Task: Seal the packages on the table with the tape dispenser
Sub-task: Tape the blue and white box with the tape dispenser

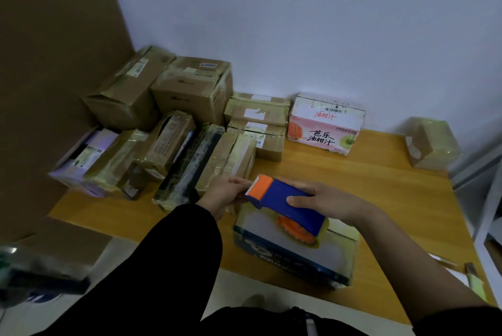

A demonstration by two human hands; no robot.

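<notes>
My right hand (330,199) grips the blue body of a tape dispenser (288,203) with an orange toothed head, held just above a flat blue-and-white package (293,256) on the wooden table (380,180). An orange-cored tape roll shows under the dispenser's rear. My left hand (225,194) is at the orange head, fingers curled at the tape end there. Whether tape is stretched between them is too blurred to tell.
Many taped cardboard boxes (190,88) are piled at the table's back left against a brown board. A pink printed carton (326,125) stands at the back wall and a small wrapped box (430,145) at the far right. A box (43,267) lies lower left.
</notes>
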